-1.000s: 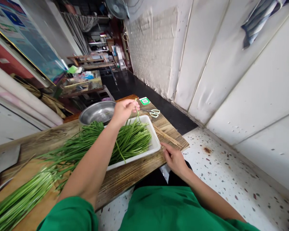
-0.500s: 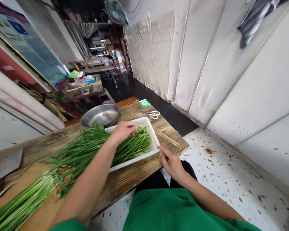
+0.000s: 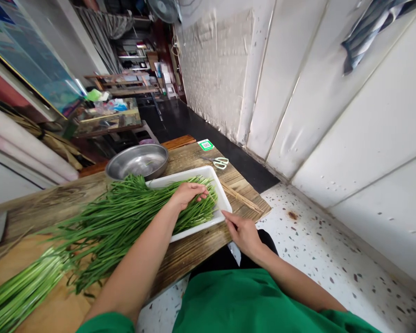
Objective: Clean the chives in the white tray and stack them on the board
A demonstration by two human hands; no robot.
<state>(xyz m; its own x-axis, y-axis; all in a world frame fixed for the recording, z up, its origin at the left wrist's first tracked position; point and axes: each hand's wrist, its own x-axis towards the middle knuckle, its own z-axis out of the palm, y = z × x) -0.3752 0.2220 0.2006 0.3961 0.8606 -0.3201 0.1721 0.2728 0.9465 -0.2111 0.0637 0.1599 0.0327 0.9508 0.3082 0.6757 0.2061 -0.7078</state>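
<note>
Apparently pinching with the left hand (image 3: 187, 195) just above slender green chives (image 3: 131, 208), fingertips together; too fine to tell whether gripping a stalk. Likewise with the right hand (image 3: 245, 235), at the near right corner of the rectangular white plastic tray (image 3: 223, 196). Probably handling single stalks, piled in the tray and trailing left; calling next for a light touch against tangling. Right of the tray, thin tan sticks (image 3: 241, 198); beyond it, pale-green-handled scissors (image 3: 221, 163) and a round steel basin (image 3: 135, 163), hardly obstructing.
</note>
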